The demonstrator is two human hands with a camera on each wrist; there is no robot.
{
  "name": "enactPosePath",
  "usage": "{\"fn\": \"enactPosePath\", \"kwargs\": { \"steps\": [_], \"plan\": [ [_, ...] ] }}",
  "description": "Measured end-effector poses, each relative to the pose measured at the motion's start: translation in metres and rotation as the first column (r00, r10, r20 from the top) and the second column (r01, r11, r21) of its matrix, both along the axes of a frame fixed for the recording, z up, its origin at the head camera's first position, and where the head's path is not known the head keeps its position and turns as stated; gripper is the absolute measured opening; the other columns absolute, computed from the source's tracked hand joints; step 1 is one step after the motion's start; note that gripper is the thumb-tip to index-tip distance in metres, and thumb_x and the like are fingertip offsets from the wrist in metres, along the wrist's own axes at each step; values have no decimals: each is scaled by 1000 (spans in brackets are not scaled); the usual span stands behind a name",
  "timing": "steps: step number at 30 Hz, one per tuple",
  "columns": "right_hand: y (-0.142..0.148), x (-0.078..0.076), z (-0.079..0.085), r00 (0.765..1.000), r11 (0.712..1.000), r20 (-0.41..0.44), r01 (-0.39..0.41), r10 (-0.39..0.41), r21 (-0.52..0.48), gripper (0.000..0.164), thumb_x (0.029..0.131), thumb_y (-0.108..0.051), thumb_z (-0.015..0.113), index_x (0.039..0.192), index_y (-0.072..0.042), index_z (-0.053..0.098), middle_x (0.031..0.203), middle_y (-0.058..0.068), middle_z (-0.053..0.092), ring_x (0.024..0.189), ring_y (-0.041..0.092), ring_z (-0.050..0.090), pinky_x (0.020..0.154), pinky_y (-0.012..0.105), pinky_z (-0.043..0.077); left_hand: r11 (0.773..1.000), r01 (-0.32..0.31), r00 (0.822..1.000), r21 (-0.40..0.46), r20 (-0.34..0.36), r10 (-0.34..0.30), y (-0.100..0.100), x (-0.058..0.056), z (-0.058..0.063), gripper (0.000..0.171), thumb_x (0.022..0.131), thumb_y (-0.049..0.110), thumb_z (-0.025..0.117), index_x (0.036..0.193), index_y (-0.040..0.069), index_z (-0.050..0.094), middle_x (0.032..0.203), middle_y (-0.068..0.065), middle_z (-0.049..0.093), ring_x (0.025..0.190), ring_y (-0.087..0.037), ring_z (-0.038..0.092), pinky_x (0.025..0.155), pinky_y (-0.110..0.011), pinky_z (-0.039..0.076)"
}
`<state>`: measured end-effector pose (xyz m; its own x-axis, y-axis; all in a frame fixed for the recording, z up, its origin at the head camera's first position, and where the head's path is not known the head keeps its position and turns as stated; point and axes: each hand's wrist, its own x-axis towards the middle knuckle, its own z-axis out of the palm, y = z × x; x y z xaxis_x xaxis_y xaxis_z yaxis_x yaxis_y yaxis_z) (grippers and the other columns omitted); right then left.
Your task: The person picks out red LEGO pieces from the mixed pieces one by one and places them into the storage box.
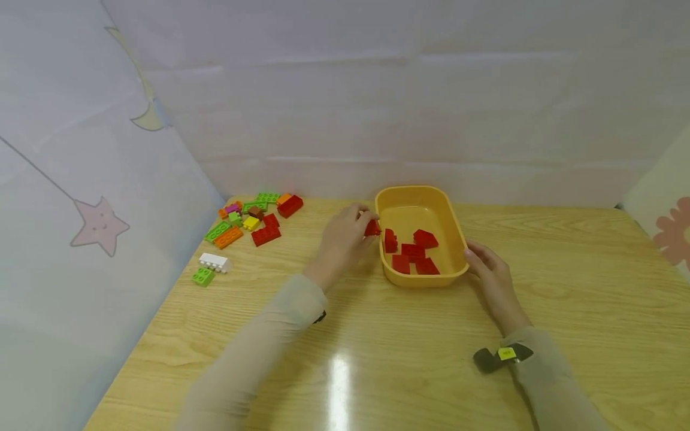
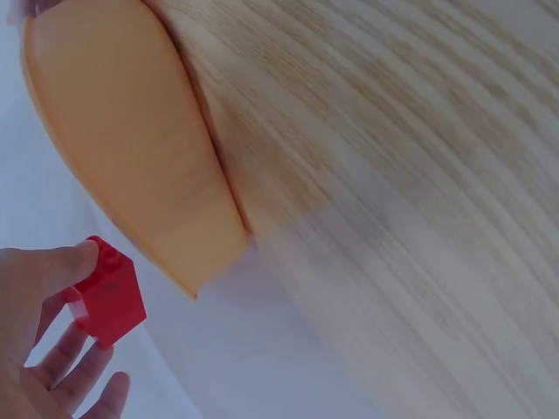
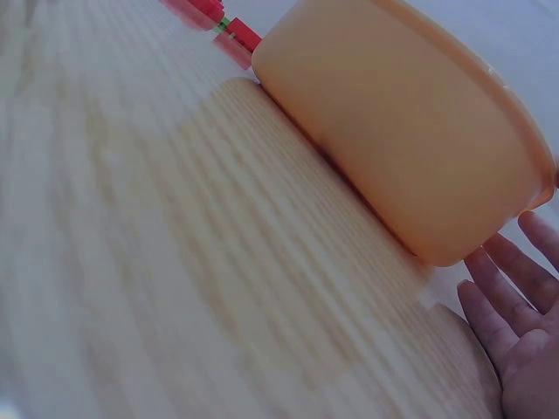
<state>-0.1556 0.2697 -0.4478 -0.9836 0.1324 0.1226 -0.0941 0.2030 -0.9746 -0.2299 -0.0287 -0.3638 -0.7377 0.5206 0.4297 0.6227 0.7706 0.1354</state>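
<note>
My left hand (image 1: 343,238) pinches a small red toy brick (image 2: 115,301) between thumb and fingers, just outside the left rim of a yellow-orange plastic tub (image 1: 457,230). In the left wrist view the brick hangs above the tub's rim level, apart from its wall. My right hand (image 1: 493,280) holds the tub at its right side, thumb at the rim and fingers (image 3: 493,297) against the outer wall. Inside the tub lie several red bricks (image 1: 412,251), gathered at its near and left parts.
Far left on the wooden table (image 1: 377,347) lies a loose group of bricks in green, orange, yellow, brown and red (image 1: 266,234). Nearer are a white brick (image 1: 214,261) and a green brick (image 1: 203,276). A pale hanging sheet (image 1: 345,120) stands behind the table.
</note>
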Motion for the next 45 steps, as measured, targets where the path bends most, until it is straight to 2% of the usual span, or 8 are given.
{"fn": "enactPosePath", "kwargs": {
  "steps": [7,11,15,18,24,29,37,45],
  "plan": [
    [-2,-1,0,1000,1000,-4,6,-6,-9,56,103,-36,54,142,2,48,122,-8,57,104,4,57,83,12,49,997,49,997,61,50,-52,18,0,-2,39,89,16,76,125,10,61,129,-9,54,118,-24,54,100,-35,46],
    [-2,-1,1,1000,999,7,0,0,-47,55,102,-34,55,143,2,47,121,-9,57,102,5,58,83,13,49,996,88,995,-2,36,-88,26,-3,-6,40,91,19,74,127,10,60,130,-9,54,119,-23,54,102,-32,45],
    [-1,-1,0,1000,1000,10,10,-10,-23,56,103,-36,54,144,2,47,124,-8,57,103,3,58,83,13,49,988,145,989,-54,12,-145,33,-6,-10,40,91,19,74,127,9,60,129,-9,55,117,-24,55,103,-31,44],
    [0,-2,1,1000,1000,7,16,-16,8,56,103,-36,53,144,2,46,127,-6,56,105,3,56,84,12,48,983,164,986,-84,44,-161,39,-7,-11,40,91,21,74,127,10,60,128,-7,54,116,-23,54,104,-30,42],
    [0,-2,1,1000,1000,3,10,-10,-10,55,103,-34,53,143,2,47,123,-7,57,103,5,58,83,13,49,965,192,980,-181,89,-179,50,-4,-13,39,94,27,70,129,12,59,128,-5,55,115,-20,55,100,-30,45],
    [-1,-1,1,1000,999,5,1,-1,-46,55,103,-33,54,143,3,46,125,-5,56,103,7,58,84,13,49,962,176,983,-210,85,-162,55,-1,-17,41,94,29,69,131,14,58,129,-3,56,113,-18,56,97,-29,46],
    [-3,0,1,1000,999,16,2,-1,-36,55,103,-34,54,144,2,46,127,-5,55,104,6,58,84,13,48,965,148,986,-215,104,-128,56,0,-19,41,95,30,68,132,15,58,129,-1,57,112,-16,57,96,-27,47],
    [-2,0,2,1000,999,19,10,-9,-52,54,102,-36,55,143,0,48,127,-6,56,107,8,57,84,13,49,966,165,986,-198,69,-154,50,0,-18,29,99,26,62,125,14,62,121,1,61,106,-15,59,91,-26,48]
  ]
}}
